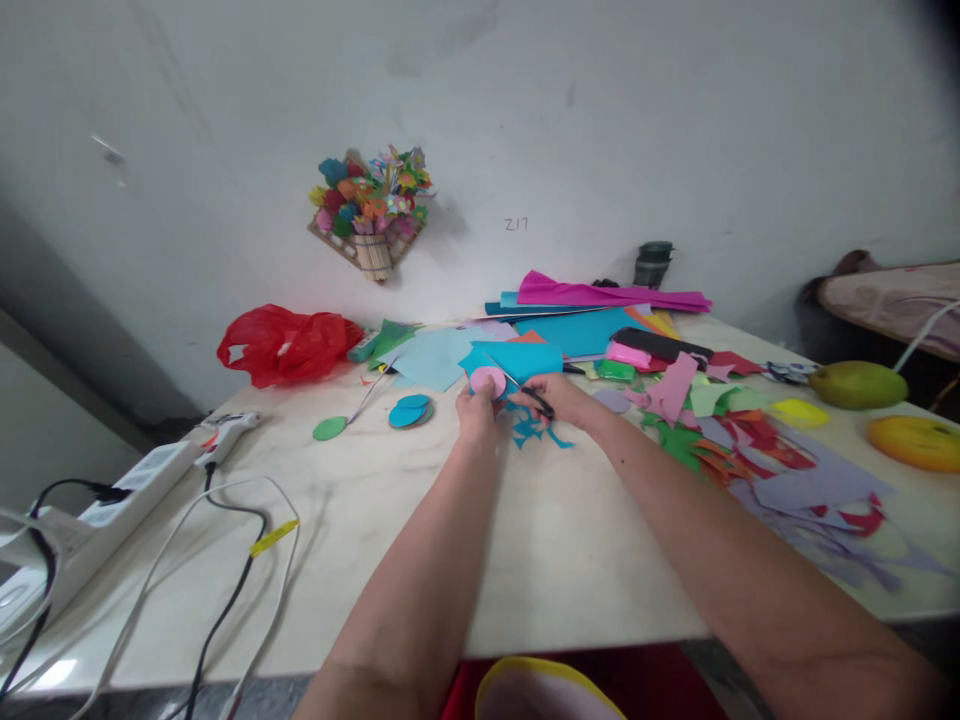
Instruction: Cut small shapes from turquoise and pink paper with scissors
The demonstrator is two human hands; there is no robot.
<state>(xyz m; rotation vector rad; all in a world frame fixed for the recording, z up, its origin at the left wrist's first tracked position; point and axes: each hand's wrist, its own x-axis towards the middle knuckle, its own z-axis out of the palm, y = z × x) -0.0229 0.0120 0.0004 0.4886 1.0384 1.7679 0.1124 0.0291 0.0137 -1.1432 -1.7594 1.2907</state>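
Note:
Near the middle of the table, my left hand [478, 408] is closed on a pink paper circle [487, 382] laid against a blue sheet [529, 357]. My right hand [559, 398] grips black-handled scissors [536, 401], whose blades point up and left at the blue sheet, just right of the circle. Small blue offcuts [531, 428] lie below the scissors. Several blue paper circles [410, 411] are piled to the left of my left hand, with a green circle [330, 429] farther left.
A red plastic bag [289, 345] sits at the back left. Cables and a power strip [142, 480] occupy the left side. Coloured scraps [795, 480] and two fruits [859, 385] are on the right. Rolled magenta paper [607, 293] lies at the back beside a dark phone-like object [662, 346].

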